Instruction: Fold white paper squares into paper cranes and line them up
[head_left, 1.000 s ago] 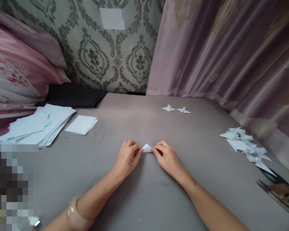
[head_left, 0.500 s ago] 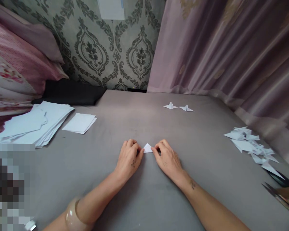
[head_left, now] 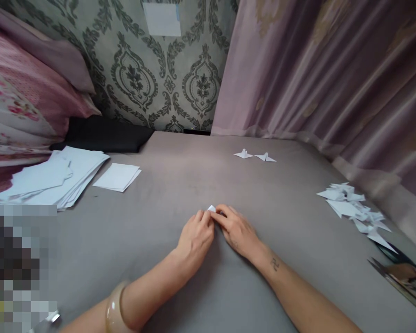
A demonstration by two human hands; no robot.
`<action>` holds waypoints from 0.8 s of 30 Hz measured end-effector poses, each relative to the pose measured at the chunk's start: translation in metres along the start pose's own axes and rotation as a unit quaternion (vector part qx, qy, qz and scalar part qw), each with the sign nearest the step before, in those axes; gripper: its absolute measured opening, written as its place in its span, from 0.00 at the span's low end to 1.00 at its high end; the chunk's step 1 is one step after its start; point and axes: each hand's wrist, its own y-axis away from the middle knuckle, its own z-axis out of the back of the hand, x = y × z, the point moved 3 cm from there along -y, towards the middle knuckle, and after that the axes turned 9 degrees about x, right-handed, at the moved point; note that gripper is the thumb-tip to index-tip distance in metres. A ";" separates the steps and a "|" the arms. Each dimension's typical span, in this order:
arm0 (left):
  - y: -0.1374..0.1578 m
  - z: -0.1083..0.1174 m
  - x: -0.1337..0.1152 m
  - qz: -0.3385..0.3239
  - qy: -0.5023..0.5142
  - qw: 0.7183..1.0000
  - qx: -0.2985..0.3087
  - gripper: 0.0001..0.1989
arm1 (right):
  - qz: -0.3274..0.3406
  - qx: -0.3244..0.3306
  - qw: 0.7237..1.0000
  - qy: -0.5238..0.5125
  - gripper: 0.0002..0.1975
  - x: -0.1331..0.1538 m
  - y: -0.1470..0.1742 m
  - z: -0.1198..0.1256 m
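Note:
A small folded piece of white paper point(head_left: 211, 208) lies on the grey surface in front of me, with only its pointed tip showing. My left hand point(head_left: 196, 237) has its fingers curled and pressed together at the paper's left and near side. From the right, my right hand point(head_left: 238, 232) grips the paper, its thumb and forefinger meeting the left fingertips. The two hands touch or nearly touch, and they cover most of the paper.
Two folded paper birds point(head_left: 243, 154) stand toward the back. A heap of similar paper birds point(head_left: 348, 208) lies at right, by a pointed dark tool point(head_left: 379, 267). At left are square white sheets point(head_left: 117, 175), a larger paper stack point(head_left: 81, 173) and black cloth point(head_left: 107, 135).
My left hand has moved right and turned over the paper, closing the gap between the hands. Less of the paper shows now. The view has tilted up slightly.

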 end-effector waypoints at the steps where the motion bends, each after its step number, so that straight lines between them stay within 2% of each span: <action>1: 0.002 0.002 -0.001 0.013 -0.007 1.000 0.017 0.14 | 0.006 -0.002 1.000 0.009 0.20 0.000 0.001 -0.001; 5: 0.009 0.011 0.001 0.048 -0.003 0.996 0.071 0.13 | 0.010 0.007 0.998 0.062 0.22 -0.002 0.003 -0.001; 11: 0.012 0.014 0.005 0.061 0.021 0.995 0.072 0.13 | -0.023 0.044 0.993 0.107 0.24 -0.008 0.015 0.008; 20: 0.018 0.022 0.013 0.061 0.062 0.996 0.033 0.13 | -0.067 0.047 0.992 0.099 0.23 -0.007 0.030 0.014; 22: 0.017 0.019 0.018 0.066 0.083 0.994 0.008 0.13 | -0.071 0.051 0.993 0.074 0.22 -0.008 0.028 0.021; 24: 0.016 0.015 0.029 0.091 0.140 0.985 -0.045 0.14 | -0.080 0.053 0.995 0.028 0.20 -0.014 0.022 0.028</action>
